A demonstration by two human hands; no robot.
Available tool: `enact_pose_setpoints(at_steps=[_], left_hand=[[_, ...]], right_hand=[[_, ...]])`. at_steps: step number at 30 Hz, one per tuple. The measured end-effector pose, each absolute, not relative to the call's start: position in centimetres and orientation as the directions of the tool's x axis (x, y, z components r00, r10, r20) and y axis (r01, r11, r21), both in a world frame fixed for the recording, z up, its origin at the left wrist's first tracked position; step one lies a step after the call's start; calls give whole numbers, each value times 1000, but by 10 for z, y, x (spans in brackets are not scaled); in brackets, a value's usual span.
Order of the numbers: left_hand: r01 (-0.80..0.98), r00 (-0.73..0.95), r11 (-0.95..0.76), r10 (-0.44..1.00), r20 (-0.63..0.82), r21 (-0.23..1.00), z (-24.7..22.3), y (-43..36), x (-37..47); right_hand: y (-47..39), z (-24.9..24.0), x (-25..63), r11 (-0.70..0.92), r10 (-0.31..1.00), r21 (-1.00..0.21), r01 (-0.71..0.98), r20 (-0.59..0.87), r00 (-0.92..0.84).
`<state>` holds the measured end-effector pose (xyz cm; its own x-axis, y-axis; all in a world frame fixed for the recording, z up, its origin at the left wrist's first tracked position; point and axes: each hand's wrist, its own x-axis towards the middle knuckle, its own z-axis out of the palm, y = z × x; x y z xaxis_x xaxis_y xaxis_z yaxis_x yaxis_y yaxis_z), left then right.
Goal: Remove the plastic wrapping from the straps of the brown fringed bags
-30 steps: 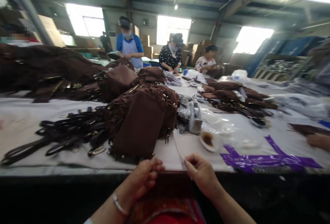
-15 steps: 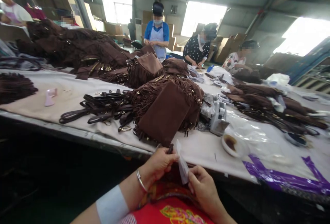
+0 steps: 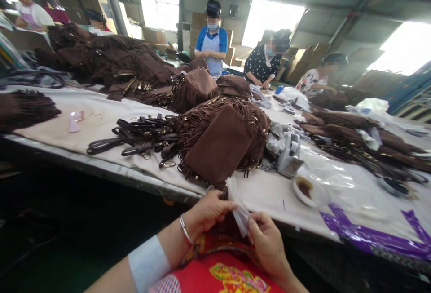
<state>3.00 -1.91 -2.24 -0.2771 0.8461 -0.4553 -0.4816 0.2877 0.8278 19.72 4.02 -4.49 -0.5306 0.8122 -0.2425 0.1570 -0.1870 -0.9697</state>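
I pinch the small clear bag [image 3: 239, 212] between left hand [image 3: 208, 210] and right hand [image 3: 267, 243] by the desk's [image 3: 262, 192] near edge; gentle pulling should open its mouth cleanly.

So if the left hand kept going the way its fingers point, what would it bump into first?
The left hand points right, at the little clear plastic bag it already pinches. Just past that is the right hand, probably next, though depth is hard to judge.

Daylight enters through blown-out rear windows [image 3: 271, 22] and overexposed ceiling strip lights; the white cloth-covered table [image 3: 101, 126] is evenly lit. The area beneath the table lies in deep shadow. Wide-angle distortion bends the edges; the background is soft.
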Motion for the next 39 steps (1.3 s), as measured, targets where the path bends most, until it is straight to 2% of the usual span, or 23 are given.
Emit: enact_pose_setpoints(at_steps=[2,4,8,10,12,14,16,20,24,28,33,39], left_hand=[[-489,-276,286,845,-458,824,-20,-19,30],[-486,-270,286,850,-453,826,-18,-20,30],[-471,-234,279,875,-423,837,-19,-20,31],[-472,-207,274,890,-407,838,-19,-19,33],[-467,-195,271,897,-397,842,-18,-19,35],[-449,-216,279,888,-406,849,-17,-21,37],[-441,-243,290,873,-423,850,-17,-23,36],[-469,-260,257,874,-410,845,-21,-28,33],[-541,-239,235,878,-416,808,-25,-27,32],[-568,-153,273,892,-425,777,-26,-21,33],[-443,-282,252,872,-400,860,-29,-18,35],[-369,-375,287,824,-424,884,-30,-20,37]], right_hand=[[39,-48,203,-222,763,-961,166,-277,-584],[41,-46,208,-182,715,-963,199,-269,-645],[61,-25,205,127,716,-956,264,-96,-692],[72,-13,193,179,708,-946,269,-66,-703],[79,-6,179,72,657,-971,227,-125,-744],[81,-5,166,-136,603,-978,157,-207,-770],[79,-10,159,-316,603,-945,83,-268,-751],[75,-25,164,-439,666,-898,-41,-294,-686],[75,-30,173,-412,721,-906,-95,-261,-642],[74,-22,175,-269,645,-961,70,-234,-728],[78,-26,181,-160,691,-960,231,-276,-668],[82,-30,184,-131,656,-970,205,-240,-716]])
